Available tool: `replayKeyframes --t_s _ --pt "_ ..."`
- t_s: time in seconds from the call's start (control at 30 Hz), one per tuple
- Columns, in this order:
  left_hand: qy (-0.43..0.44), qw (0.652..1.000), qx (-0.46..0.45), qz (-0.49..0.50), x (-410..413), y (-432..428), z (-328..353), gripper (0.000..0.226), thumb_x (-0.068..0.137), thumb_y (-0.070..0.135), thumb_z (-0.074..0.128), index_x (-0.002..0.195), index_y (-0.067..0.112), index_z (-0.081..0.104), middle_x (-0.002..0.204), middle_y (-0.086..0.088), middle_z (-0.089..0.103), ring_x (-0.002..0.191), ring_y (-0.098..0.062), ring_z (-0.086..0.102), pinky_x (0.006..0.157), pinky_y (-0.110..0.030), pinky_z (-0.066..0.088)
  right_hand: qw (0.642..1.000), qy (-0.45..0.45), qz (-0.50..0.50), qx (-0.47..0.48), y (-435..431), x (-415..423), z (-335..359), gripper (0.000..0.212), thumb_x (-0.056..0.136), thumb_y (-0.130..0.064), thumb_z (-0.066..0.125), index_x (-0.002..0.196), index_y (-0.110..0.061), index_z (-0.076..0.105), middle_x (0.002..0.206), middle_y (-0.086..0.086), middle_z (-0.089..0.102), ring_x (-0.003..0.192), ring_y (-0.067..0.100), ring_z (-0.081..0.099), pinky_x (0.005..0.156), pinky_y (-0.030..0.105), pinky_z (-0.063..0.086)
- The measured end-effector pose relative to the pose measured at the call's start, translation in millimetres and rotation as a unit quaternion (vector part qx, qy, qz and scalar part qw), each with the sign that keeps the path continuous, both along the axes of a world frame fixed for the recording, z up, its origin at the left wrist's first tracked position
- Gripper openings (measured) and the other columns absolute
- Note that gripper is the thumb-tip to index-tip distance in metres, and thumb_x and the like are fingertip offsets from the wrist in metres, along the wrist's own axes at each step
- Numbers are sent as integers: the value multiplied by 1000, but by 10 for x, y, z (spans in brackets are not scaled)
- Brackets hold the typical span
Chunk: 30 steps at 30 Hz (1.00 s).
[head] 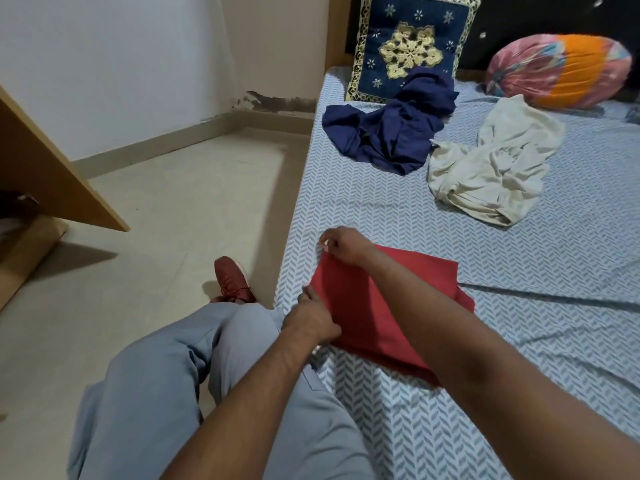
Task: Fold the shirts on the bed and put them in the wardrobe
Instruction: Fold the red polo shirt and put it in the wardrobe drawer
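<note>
A red shirt (377, 306), folded into a flat rectangle, lies on the patterned bed sheet (519, 306) near the bed's left edge. My right hand (343, 245) pinches its far left corner. My left hand (311, 317) grips the near left edge of the same shirt. Farther up the bed a navy shirt (391, 129) lies crumpled, and a cream shirt (491, 164) lies crumpled to its right. The open wooden wardrobe door (59, 171) juts in at the left.
A navy embroidered cushion (408, 46) and a pink-orange bolster (557, 71) lean against the dark headboard. Tiled floor (156, 220) lies between bed and wardrobe. My knee in grey trousers (207, 358) and a red shoe (232, 278) are beside the bed edge.
</note>
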<state>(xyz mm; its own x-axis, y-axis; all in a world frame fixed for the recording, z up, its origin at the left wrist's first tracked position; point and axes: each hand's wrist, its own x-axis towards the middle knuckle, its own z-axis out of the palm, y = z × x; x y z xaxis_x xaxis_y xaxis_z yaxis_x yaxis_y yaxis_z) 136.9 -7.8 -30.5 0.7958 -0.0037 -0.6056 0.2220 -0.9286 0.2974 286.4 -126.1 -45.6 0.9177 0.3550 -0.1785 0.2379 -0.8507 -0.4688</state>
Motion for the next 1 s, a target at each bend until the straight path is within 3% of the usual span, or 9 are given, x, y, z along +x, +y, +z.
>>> replayKeyframes --t_s 0.1,0.23,0.37,0.43,0.5,0.67,0.8,0.87,1.0 --pt "-2 1000 24 11 -48 -59 57 114 80 45 64 149 -8 -11 153 -21 25 135 -32 39 103 -40 42 994 -16 -78 77 -346 -82 59 39 86 -3 53 124 -6 60 108 14 67 102 28 61 87 25 40" --pt "-99 993 66 3 -175 -208 95 94 82 36 61 149 -6 9 144 -19 36 125 -32 46 96 -41 45 998 -30 -52 -1 -1182 -300 2 26 77 -26 50 92 -18 71 89 11 67 94 31 59 92 42 45" --pt "-221 953 -2 -208 -395 -597 65 96 76 36 64 153 11 12 136 -15 36 118 -31 43 101 -40 42 992 7 -111 -57 -2032 -465 -67 33 68 -41 36 78 -41 67 90 -12 65 101 22 59 97 43 44" --pt "-235 921 -44 -308 -528 -829 39 98 71 38 65 153 21 13 134 -13 36 116 -31 41 98 -41 42 988 60 -122 -67 -2204 -578 93 18 81 -38 50 82 -46 67 98 -9 64 101 22 60 95 39 46" --pt "-246 894 -42 -373 -630 -1027 -30 99 69 41 67 152 26 15 134 -12 35 116 -31 39 96 -43 39 990 85 -89 -72 -2344 -618 145 17 91 -21 62 96 -35 71 101 -2 63 97 23 61 90 35 48" --pt "-305 857 19 -415 -697 -1243 -193 94 61 55 72 144 24 39 125 -10 48 108 -30 46 85 -43 45 989 116 -72 -63 -2385 -662 216 21 93 -14 61 109 -25 67 106 -4 56 94 18 56 83 30 43" --pt "-385 828 -11 -407 -744 -1344 -267 62 72 53 57 128 27 57 110 -5 58 95 -26 53 77 -38 48 988 130 -84 -23 -2297 -620 207 27 88 -6 59 99 -29 69 108 -2 67 95 22 63 84 34 49" --pt "-407 815 -36 -411 -740 -1394 -293 48 77 46 61 120 25 61 104 -3 60 90 -25 53 74 -36 46 984 146 -105 -13 -2265 -589 206 40 81 6 51 97 -26 71 102 3 68 83 21 61 73 33 50" --pt "-456 792 -83 -398 -701 -1420 -260 13 79 33 54 83 21 58 78 -1 54 73 -23 52 64 -34 38 973 157 -166 34 -2295 -548 212 56 69 15 39 94 -22 73 80 8 68 62 19 56 53 25 43"
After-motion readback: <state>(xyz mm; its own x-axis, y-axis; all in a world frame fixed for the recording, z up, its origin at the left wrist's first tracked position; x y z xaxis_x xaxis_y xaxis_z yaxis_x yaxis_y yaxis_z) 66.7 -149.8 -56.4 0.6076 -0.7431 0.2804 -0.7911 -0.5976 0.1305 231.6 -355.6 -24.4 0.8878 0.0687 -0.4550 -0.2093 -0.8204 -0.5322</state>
